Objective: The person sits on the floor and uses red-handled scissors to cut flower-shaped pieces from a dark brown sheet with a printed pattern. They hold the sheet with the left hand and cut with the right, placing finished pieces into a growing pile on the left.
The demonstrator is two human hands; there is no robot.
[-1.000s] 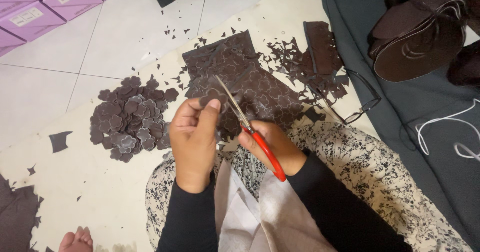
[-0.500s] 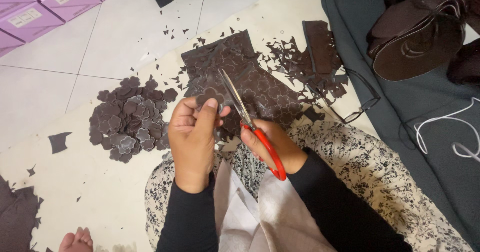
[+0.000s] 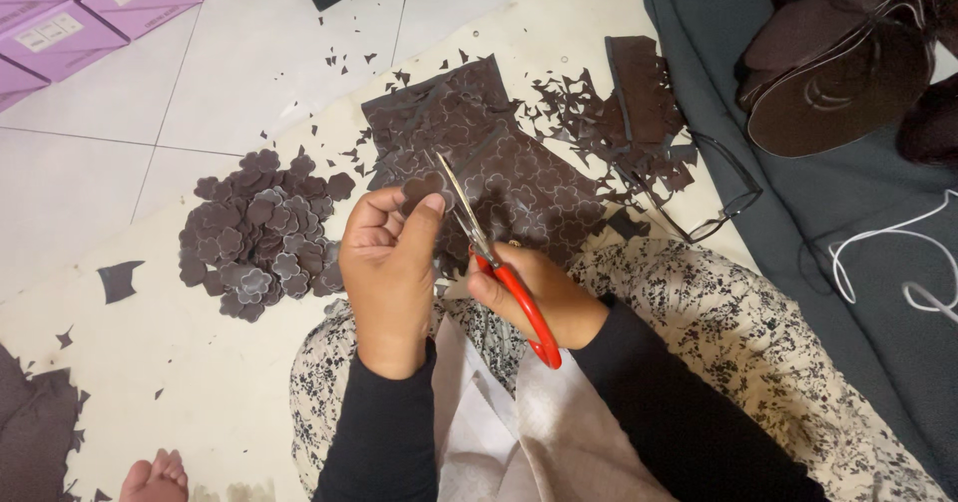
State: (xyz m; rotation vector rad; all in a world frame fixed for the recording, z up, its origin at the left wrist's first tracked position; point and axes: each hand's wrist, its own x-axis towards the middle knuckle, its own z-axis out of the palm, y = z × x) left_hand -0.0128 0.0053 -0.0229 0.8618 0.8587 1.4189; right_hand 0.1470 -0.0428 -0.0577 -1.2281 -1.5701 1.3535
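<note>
The left hand [image 3: 387,267] pinches a brown flower piece [image 3: 423,189] while the right hand [image 3: 534,292] grips red-handled scissors [image 3: 499,262] — blades now more closed than before (mid-cut) — near the flower pile [image 3: 261,231].

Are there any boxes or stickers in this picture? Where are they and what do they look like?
Purple boxes: top left on the white tiled floor, flat and rectangular, lined up side by side and cut off by the picture's edge.
White labels: one small rectangle on top of each box, with tiny print.
No signs or screens are in view.
</note>
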